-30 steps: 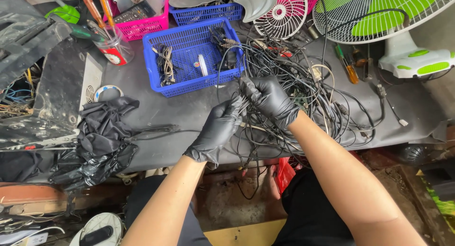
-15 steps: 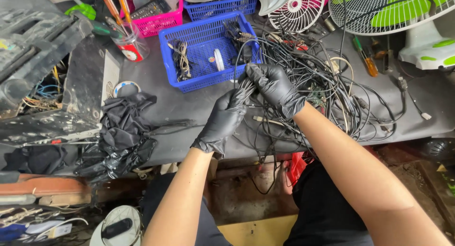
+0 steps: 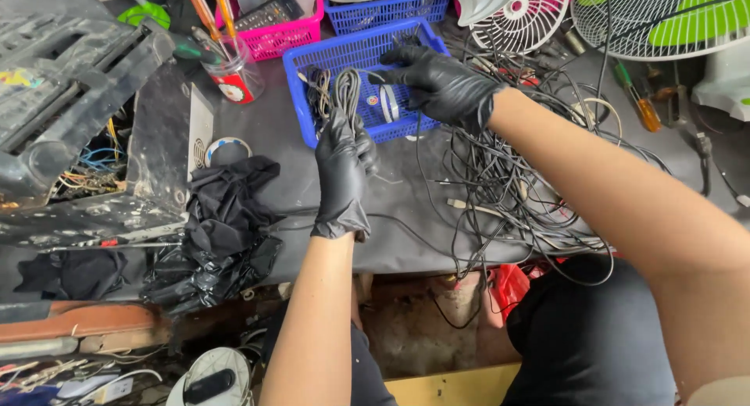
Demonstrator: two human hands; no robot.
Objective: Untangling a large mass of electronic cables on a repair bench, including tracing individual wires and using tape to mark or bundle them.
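Observation:
Both my hands wear black gloves. My left hand (image 3: 342, 175) holds a looped bundle of dark cable (image 3: 344, 91) up at the front edge of the blue basket (image 3: 353, 56). My right hand (image 3: 441, 85) reaches over the basket's right part, fingers curled around the cable's other end near a small white roll inside. A big tangle of black and white cables (image 3: 516, 179) lies on the grey table to the right, under my right forearm.
A pink basket (image 3: 277, 32) with tools and a red cup (image 3: 234, 82) stand behind the blue one. Black cloth and plastic (image 3: 223, 218) lie at left by an opened machine casing (image 3: 86, 132). Fan grilles (image 3: 660, 19) stand at the back right, screwdrivers (image 3: 637, 97) nearby.
Both hands moved from the cable tangle up and left to the blue basket, carrying a coiled cable bundle. The camera view shifted closer.

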